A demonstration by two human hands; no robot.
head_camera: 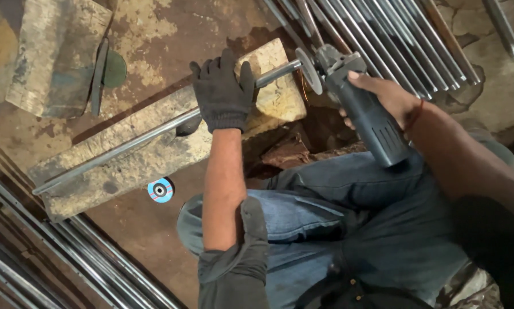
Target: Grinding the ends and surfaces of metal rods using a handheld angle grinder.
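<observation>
Head view, looking down: the left hand [223, 91], in a black glove, presses flat with fingers spread over a long steel rod [125, 146], pinning it to the wooden plank [148, 160] beneath. The rod runs from well out past the left hand's outer side, under the palm, and on toward the right hand. The right hand [383, 97], bare, is closed around the grey body of an angle grinder [360, 103]. The grinder's disc [309, 70] meets the rod's end just between the two hands, above the plank's pale end. A small blue grinding disc [160, 190] lies on the floor below the left forearm. Beyond the right hand lies a bundle of steel rods [394, 40]; more rods [68, 252] lie on the floor well off to the left hand's near side. A second wooden block [56, 51] sits far beyond the left hand.
</observation>
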